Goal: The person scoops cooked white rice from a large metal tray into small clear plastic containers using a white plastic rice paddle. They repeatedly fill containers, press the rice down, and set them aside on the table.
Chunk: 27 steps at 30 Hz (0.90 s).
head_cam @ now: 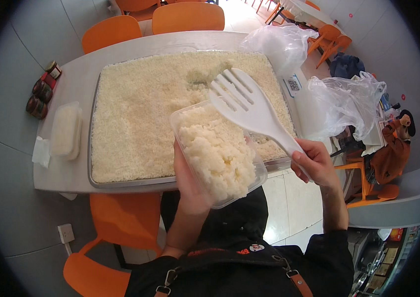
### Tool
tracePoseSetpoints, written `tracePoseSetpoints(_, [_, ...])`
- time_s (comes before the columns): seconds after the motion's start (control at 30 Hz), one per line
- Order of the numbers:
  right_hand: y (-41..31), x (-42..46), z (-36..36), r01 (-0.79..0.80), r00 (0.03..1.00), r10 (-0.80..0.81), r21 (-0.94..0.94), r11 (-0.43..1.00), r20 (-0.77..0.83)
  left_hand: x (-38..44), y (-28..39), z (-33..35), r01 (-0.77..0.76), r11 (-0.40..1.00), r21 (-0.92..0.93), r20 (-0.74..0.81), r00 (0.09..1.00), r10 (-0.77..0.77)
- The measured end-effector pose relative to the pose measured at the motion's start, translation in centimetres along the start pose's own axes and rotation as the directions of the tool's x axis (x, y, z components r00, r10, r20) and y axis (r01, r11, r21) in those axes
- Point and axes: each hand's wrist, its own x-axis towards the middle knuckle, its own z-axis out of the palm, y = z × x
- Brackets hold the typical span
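Observation:
My left hand (191, 178) holds a clear plastic container (263, 174) from its left side and below; it is tilted and heaped with cooked white rice (217, 152). My right hand (315, 161) grips the handle of a white slotted plastic rice spatula (250, 104). The spatula's slotted head is over the upper edge of the container, with some rice in its slots. Behind them, a large metal tray (132, 182) of cooked rice lies on the table, with a hollow dug in the rice near its far right part.
Lidded plastic containers (65, 130) are stacked at the table's left, near several jars (42, 91). Clear plastic bags (343, 100) lie at the right. Orange chairs (124, 219) stand around the table (61, 178). A person in a brown top (390, 159) sits at the right.

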Motion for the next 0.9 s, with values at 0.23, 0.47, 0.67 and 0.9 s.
tracePoseSetpoints(0.23, [-0.7, -0.7, 0.1, 0.081, 0.997, -0.077, 0.279, 0.957, -0.025, -0.2, -0.4, 0.5, -0.086, 0.984, 0.157, 0.043, 0.996, 0.081])
tracePoseSetpoints(0.47, [-0.5, -0.7, 2.5, -0.039, 0.998, 0.038, 0.021, 0.999, 0.059, -0.4, -0.9, 0.5, -0.235, 0.946, 0.221, 0.103, 0.971, 0.217])
tracePoseSetpoints(0.67, [0.7, -1.9, 2.8, -0.080, 0.995, 0.082, 0.031, 0.996, -0.049, -0.3, -0.3, 0.2, -0.256, 0.913, 0.318, 0.106, 0.967, 0.234])
tracePoseSetpoints(0.9, [1.3, -4.3, 3.0, 0.037, 0.998, -0.025, 0.218, 0.975, -0.055, 0.0, 0.0, -0.1, -0.256, 0.864, 0.433, 0.080, 0.966, 0.246])
